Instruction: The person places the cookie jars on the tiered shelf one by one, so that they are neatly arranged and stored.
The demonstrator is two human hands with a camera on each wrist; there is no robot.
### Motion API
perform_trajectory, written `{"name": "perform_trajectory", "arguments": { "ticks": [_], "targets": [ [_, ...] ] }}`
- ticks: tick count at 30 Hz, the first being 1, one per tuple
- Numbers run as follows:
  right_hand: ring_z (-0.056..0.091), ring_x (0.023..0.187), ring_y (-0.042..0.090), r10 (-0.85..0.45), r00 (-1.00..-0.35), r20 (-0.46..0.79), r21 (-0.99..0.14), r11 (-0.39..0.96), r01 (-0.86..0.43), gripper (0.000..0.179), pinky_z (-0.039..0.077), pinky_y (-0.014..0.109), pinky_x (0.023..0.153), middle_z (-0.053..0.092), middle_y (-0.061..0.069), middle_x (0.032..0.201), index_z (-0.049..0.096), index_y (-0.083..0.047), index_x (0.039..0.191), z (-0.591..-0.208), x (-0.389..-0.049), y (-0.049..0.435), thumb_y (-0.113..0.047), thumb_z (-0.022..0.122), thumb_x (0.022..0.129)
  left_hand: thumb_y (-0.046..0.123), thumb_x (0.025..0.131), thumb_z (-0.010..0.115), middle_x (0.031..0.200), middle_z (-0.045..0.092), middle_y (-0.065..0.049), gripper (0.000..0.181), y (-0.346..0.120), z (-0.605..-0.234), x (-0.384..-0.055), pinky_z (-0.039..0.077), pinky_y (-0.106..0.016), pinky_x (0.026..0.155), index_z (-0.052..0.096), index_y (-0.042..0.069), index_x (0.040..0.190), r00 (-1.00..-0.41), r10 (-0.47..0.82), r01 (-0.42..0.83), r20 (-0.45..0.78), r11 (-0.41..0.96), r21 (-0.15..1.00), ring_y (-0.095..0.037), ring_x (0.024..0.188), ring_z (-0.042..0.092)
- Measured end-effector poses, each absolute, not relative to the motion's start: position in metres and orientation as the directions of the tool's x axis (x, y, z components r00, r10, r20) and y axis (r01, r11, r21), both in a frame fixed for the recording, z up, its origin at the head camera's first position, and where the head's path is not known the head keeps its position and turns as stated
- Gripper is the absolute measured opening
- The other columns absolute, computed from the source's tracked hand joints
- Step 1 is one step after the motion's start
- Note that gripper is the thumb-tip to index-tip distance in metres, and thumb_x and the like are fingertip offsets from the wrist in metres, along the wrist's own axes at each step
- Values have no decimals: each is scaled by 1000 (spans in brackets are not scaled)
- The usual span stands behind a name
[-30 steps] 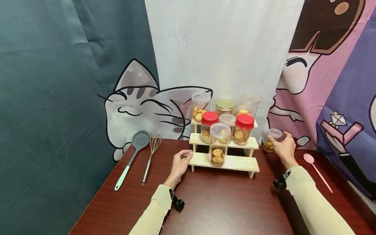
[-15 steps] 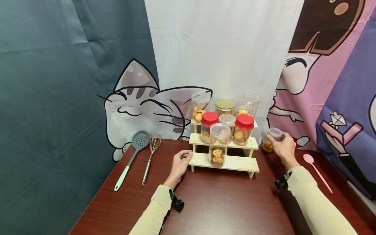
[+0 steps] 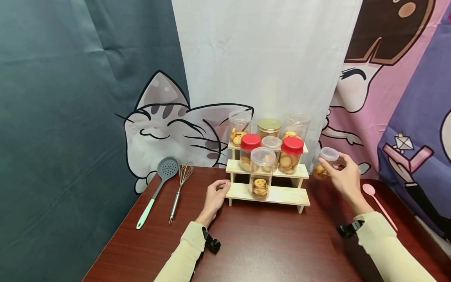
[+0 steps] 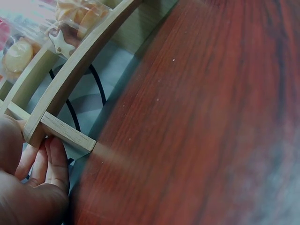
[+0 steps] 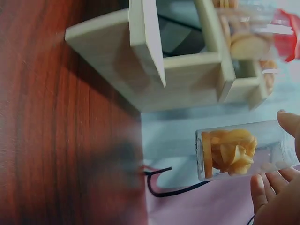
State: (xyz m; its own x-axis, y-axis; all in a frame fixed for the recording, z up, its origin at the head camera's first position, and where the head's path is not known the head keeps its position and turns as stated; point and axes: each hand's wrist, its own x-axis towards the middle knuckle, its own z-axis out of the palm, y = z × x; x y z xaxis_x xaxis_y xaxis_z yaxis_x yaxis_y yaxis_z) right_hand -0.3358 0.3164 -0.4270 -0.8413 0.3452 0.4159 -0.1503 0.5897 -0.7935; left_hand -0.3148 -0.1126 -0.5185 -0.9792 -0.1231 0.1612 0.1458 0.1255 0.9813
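Note:
My right hand (image 3: 345, 176) grips a clear jar (image 3: 328, 157) near its top and holds it above the table, right of the shelf. Yellow cookies (image 5: 229, 151) fill the jar's lower part in the right wrist view. At the left end of the lowest tier of the wooden stepped shelf (image 3: 289, 196), my left hand (image 3: 215, 196) pinches the board between thumb and fingers, as the left wrist view (image 4: 42, 173) also shows. A clear jar of cookies (image 3: 260, 176) stands on that same tier. Above it are red-lidded jars (image 3: 292, 156) and a smaller clear-lidded jar (image 3: 272, 144).
On the top tier stand a gold-lidded jar (image 3: 269, 126) and two tall clear jars. A grey slotted skimmer (image 3: 167, 167) and a whisk (image 3: 180, 188) lie at the left of the table. A pink spoon (image 3: 378, 203) lies at the right. Printed cloth hangs behind.
My right hand has lifted the jar off the table and tilted it slightly, bringing it a little toward the shelf. The left hand stays on the shelf's end.

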Motion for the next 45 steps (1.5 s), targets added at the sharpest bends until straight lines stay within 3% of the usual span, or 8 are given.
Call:
{"name": "perform_trajectory", "arguments": {
  "ticks": [5,15,26,34,40,45],
  "targets": [
    [60,87,-12,326,-829,454,-778,598,-191,62,44,1,78,71,-2,113,68,-10,141,-422,-314,309,-39,89,91,23,106,70,117,78,-17,31,-113,-519,-315,53,-21,87,76,1,127,-979,-124,148,164,129,981,-14,104,69],
    [63,87,-7,308,-823,476,-781,579,-235,58,46,6,77,70,-14,105,70,-14,138,-422,-282,286,-36,92,88,24,106,71,116,79,-15,28,-113,-519,-316,54,-21,86,78,4,125,-979,-129,143,160,133,981,-13,102,70],
    [71,86,1,142,-864,482,-776,528,-346,54,53,11,77,78,6,106,71,-14,132,-431,-280,232,-34,94,87,24,105,72,116,79,-14,30,-115,-521,-318,53,-23,89,77,3,127,-980,-139,126,144,133,983,-11,102,69],
    [72,90,7,71,-861,504,-750,531,-395,56,60,21,83,81,8,110,71,-12,129,-443,-290,206,-31,97,83,25,105,73,116,79,-14,27,-111,-522,-317,54,-24,89,78,7,125,-980,-136,128,144,116,985,-14,102,70],
    [75,94,13,88,-861,501,-751,539,-381,61,61,19,84,81,9,112,69,-9,131,-444,-293,202,-29,99,81,27,105,74,118,79,-15,29,-110,-521,-316,53,-25,89,78,7,126,-980,-132,136,151,115,984,-19,107,71],
    [77,100,21,91,-863,496,-749,549,-372,62,60,15,85,80,12,112,68,-6,129,-447,-297,200,-31,99,81,26,105,73,117,79,-13,27,-113,-520,-317,53,-26,91,79,9,124,-979,-140,130,148,131,983,-17,106,70]
  ]
}}
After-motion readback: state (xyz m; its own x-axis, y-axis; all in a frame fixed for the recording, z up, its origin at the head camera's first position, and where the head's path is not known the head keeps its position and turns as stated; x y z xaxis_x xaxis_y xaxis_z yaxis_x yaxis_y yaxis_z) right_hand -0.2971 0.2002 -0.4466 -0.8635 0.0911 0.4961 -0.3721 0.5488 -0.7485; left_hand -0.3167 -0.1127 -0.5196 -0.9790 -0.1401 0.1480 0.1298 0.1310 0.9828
